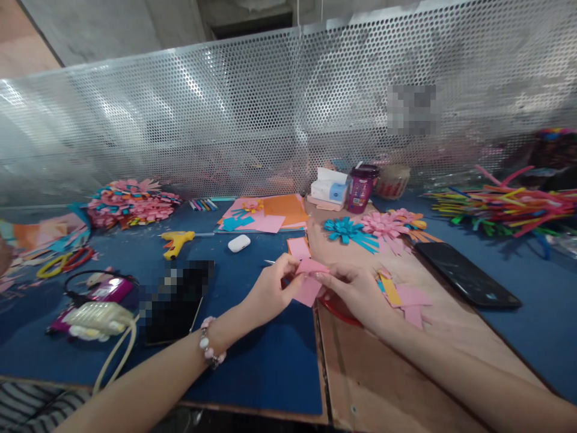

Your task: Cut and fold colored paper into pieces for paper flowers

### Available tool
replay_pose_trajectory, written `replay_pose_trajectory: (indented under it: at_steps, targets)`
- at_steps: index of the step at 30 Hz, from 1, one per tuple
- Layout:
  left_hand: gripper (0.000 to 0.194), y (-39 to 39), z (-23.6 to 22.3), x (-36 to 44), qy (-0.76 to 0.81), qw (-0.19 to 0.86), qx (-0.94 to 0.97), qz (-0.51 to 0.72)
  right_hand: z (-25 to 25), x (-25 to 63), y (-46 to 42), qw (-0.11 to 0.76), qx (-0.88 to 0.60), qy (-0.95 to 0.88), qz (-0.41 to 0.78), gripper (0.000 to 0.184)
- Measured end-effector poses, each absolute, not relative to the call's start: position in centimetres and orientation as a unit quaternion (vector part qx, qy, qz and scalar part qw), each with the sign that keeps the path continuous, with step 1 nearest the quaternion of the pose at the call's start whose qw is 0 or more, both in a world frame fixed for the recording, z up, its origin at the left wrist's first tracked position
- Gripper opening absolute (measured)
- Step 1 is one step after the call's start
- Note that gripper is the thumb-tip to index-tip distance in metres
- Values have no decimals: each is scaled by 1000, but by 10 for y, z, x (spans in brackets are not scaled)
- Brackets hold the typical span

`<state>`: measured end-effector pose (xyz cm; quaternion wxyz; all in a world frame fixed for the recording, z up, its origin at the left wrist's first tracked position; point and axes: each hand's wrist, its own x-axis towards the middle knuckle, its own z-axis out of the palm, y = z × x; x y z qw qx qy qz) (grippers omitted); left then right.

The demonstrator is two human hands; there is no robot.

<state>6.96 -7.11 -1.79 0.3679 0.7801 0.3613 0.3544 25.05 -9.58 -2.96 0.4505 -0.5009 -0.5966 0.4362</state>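
Both my hands pinch one small pink paper piece above the seam between the blue mat and the brown board. My left hand, with a bead bracelet at the wrist, grips its left edge with closed fingers. My right hand holds its right side, fingers pressed together. Under my right hand lies something red, partly hidden. A loose pink square lies just beyond, and cut pink and yellow paper bits sit to the right of my right hand.
A black phone lies on the right. Blue and pink paper flowers, a purple cup, tissue box, paper sheets, white earbud case, yellow glue gun, coloured strips and a perforated metal screen surround the work spot.
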Motion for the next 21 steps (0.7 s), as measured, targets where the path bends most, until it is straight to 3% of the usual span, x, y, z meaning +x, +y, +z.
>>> replay_pose_trajectory:
  at_steps: [5, 11, 21]
  targets:
    - [16, -67, -18, 68, 366, 410, 761, 344, -23, 249, -95, 453, -523, -554, 463, 38]
    - [19, -68, -17, 67, 376, 388, 772, 335, -20, 249, -96, 438, -565, -527, 459, 44]
    - [24, -63, -12, 63, 366, 444, 766, 286, -23, 254, -96, 449, -529, -549, 467, 39]
